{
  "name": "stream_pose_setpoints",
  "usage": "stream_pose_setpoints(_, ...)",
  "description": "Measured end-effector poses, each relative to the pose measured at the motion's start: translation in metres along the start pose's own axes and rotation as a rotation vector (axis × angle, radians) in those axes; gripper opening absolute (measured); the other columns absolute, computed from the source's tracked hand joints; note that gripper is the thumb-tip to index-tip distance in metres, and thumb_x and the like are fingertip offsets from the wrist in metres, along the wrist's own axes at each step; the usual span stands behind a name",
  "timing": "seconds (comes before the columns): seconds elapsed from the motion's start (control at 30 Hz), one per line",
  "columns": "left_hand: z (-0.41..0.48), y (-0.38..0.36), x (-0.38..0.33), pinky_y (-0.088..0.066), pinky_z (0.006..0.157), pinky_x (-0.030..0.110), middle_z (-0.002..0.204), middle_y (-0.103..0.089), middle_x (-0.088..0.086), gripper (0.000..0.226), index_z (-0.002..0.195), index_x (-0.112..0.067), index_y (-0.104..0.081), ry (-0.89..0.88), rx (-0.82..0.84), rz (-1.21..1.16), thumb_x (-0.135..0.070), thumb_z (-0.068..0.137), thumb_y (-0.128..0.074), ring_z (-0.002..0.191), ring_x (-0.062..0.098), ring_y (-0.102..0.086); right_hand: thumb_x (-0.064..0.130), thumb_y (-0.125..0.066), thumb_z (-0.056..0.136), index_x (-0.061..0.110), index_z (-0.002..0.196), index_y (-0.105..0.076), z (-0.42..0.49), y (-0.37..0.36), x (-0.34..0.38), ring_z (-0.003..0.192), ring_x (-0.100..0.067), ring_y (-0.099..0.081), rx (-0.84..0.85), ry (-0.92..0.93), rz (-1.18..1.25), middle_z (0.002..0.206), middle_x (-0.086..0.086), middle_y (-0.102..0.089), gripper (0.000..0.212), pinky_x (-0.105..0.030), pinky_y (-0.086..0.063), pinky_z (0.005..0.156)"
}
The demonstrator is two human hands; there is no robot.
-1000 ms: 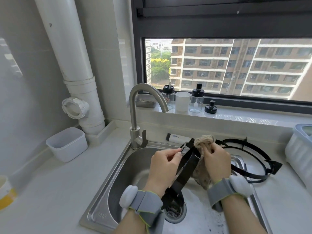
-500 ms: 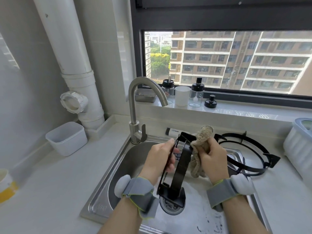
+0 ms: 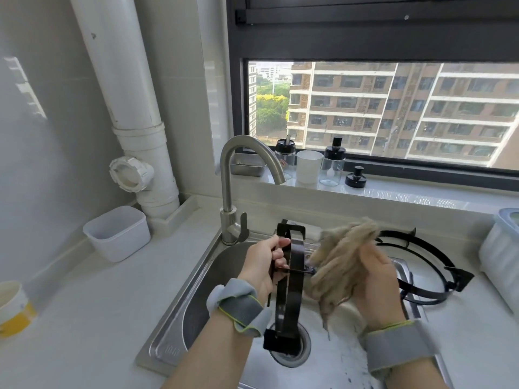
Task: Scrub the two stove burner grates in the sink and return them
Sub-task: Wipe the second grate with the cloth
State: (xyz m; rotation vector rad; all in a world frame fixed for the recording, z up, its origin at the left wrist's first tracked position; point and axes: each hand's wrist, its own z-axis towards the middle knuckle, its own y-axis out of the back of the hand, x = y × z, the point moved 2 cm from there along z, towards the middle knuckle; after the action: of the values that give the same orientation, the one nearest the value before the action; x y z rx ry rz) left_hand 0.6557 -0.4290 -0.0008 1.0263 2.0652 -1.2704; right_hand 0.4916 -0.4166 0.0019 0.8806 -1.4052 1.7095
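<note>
Over the steel sink [image 3: 196, 293] my left hand [image 3: 264, 265] grips a black burner grate [image 3: 290, 287], held upright on edge with its lower end above the drain [image 3: 292, 352]. Just right of the grate, my right hand [image 3: 373, 284] holds a beige knitted scrubbing cloth [image 3: 339, 262]; the cloth is blurred and slightly apart from the grate's rim. The second black grate [image 3: 421, 265] lies flat on the sink's right edge and the counter beside it.
The curved faucet [image 3: 233, 175] stands behind the sink at left. A white tub [image 3: 118, 234] sits by the drain pipe [image 3: 126, 102]. Jars and a white cup [image 3: 309, 167] line the window sill. A ribbed white container [image 3: 500, 256] is at far right, a yellow-banded cup [image 3: 11, 310] at far left.
The grate has been turned from a slant to nearly upright. My right hand with the cloth has come off the grate's top and moved right.
</note>
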Motion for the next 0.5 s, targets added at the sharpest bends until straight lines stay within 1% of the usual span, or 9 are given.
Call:
stream_pose_setpoints(0.07, -0.002, 0.003, -0.001, -0.030, 0.034, 0.014, 0.035, -0.030, -0.008, 0.033, 0.077, -0.007, -0.056, -0.044, 0.017, 0.045, -0.021, 0.100, -0.037, 0.027, 0.004, -0.029, 0.045, -0.053, 0.076, 0.017, 0.083, -0.071, 0.004, 0.006, 0.005, 0.068, -0.018, -0.070, -0.107, -0.112, 0.261, 0.079, -0.003, -0.073, 0.034, -0.029, -0.058, 0.061)
stream_pose_setpoints(0.13, -0.005, 0.004, -0.002, -0.031, 0.035, 0.016, 0.035, -0.030, -0.008, 0.032, 0.074, -0.008, -0.056, -0.073, 0.028, 0.093, -0.020, 0.099, -0.040, 0.028, 0.005, -0.029, 0.044, -0.069, 0.057, 0.017, 0.077, -0.068, 0.004, 0.009, 0.014, 0.055, -0.012, -0.068, -0.227, -0.174, 0.303, 0.063, 0.000, -0.071, 0.033, -0.026, -0.056, 0.048)
stream_pose_setpoints(0.17, -0.007, 0.004, -0.002, -0.032, 0.035, 0.016, 0.035, -0.030, -0.008, 0.032, 0.072, -0.008, -0.055, -0.090, 0.023, 0.112, -0.020, 0.097, -0.041, 0.028, 0.006, -0.029, 0.037, -0.070, 0.064, 0.017, 0.076, -0.062, 0.004, 0.013, 0.016, 0.046, -0.007, -0.065, -0.286, -0.198, 0.256, 0.054, 0.003, -0.068, 0.025, -0.021, -0.052, 0.041)
stream_pose_setpoints(0.2, -0.009, 0.005, -0.001, -0.032, 0.036, 0.017, 0.035, -0.029, -0.007, 0.031, 0.069, -0.009, -0.054, -0.106, 0.012, 0.125, -0.019, 0.096, -0.042, 0.029, 0.006, -0.029, 0.028, -0.060, 0.082, 0.017, 0.076, -0.054, 0.003, 0.012, 0.017, 0.039, -0.002, -0.060, -0.338, -0.213, 0.155, 0.050, 0.004, -0.065, 0.014, -0.015, -0.046, 0.035)
stream_pose_setpoints(0.23, -0.011, 0.005, -0.001, -0.031, 0.036, 0.017, 0.035, -0.029, -0.007, 0.031, 0.067, -0.009, -0.052, -0.126, 0.006, 0.135, -0.018, 0.094, -0.043, 0.029, 0.007, -0.028, 0.022, -0.045, 0.095, 0.018, 0.075, -0.049, 0.004, 0.011, 0.015, 0.035, 0.002, -0.055, -0.352, -0.211, 0.053, 0.052, 0.001, -0.062, 0.021, -0.011, -0.041, 0.032)
stream_pose_setpoints(0.27, -0.013, 0.005, -0.001, -0.031, 0.035, 0.016, 0.035, -0.028, -0.007, 0.030, 0.065, -0.010, -0.050, -0.142, 0.004, 0.142, -0.017, 0.093, -0.044, 0.029, 0.007, -0.027, 0.020, -0.036, 0.099, 0.018, 0.073, -0.046, 0.005, 0.007, 0.014, 0.034, 0.003, -0.053, -0.344, -0.235, -0.034, 0.059, -0.002, -0.058, 0.028, -0.010, -0.039, 0.031)
stream_pose_setpoints(0.3, -0.015, 0.005, 0.000, -0.030, 0.035, 0.016, 0.035, -0.028, -0.006, 0.030, 0.063, -0.010, -0.049, -0.155, 0.002, 0.145, -0.015, 0.092, -0.044, 0.029, 0.007, -0.027, 0.022, -0.033, 0.101, 0.018, 0.073, -0.047, 0.005, 0.000, 0.007, 0.035, 0.002, -0.054, -0.314, -0.266, -0.094, 0.065, -0.001, -0.054, 0.032, -0.010, -0.039, 0.032)
stream_pose_setpoints(0.4, -0.018, -0.004, 0.002, -0.029, 0.035, 0.016, 0.035, -0.029, -0.006, 0.030, 0.060, -0.009, -0.047, -0.209, 0.022, 0.197, -0.011, 0.091, -0.044, 0.029, 0.007, -0.027, 0.036, -0.040, 0.098, 0.010, 0.074, -0.055, 0.004, -0.029, -0.008, 0.051, -0.017, -0.059, -0.182, -0.427, -0.203, 0.066, -0.007, -0.057, 0.039, -0.019, -0.046, 0.040)
stream_pose_setpoints(0.5, -0.019, -0.008, 0.000, -0.028, 0.035, 0.014, 0.035, -0.030, -0.006, 0.032, 0.060, -0.009, -0.048, -0.260, 0.005, 0.253, -0.008, 0.091, -0.041, 0.029, 0.006, -0.026, 0.029, -0.045, 0.095, 0.004, 0.088, -0.064, 0.005, -0.042, -0.019, 0.071, -0.025, -0.064, 0.027, -0.421, -0.251, 0.082, -0.017, -0.067, 0.033, -0.029, -0.057, 0.062)
